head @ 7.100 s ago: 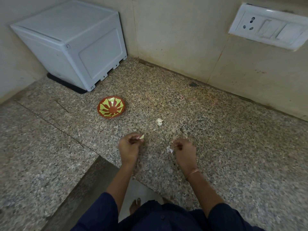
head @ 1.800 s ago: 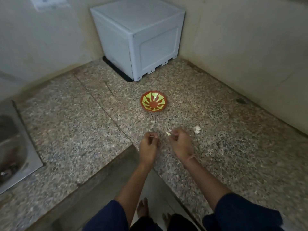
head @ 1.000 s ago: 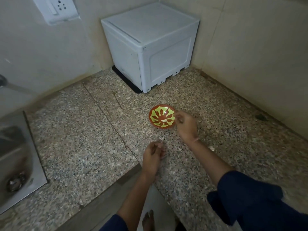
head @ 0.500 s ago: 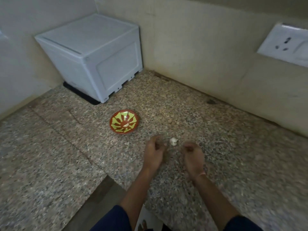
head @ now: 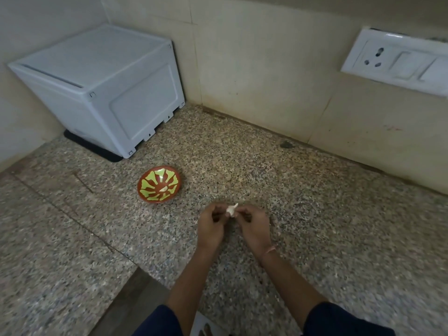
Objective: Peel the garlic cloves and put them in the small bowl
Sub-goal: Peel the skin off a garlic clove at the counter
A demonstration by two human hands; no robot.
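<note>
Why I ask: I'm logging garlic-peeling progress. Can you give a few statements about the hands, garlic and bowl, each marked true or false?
1. The left hand and right hand hold one garlic clove between their fingers. True.
2. The bowl sits to the left of the hands. True.
3. The bowl is empty. False: one pale piece lies inside it.
4. The white box stands directly under the wall socket. False: the box is in the far left corner, and the socket is on the wall to the right.
</note>
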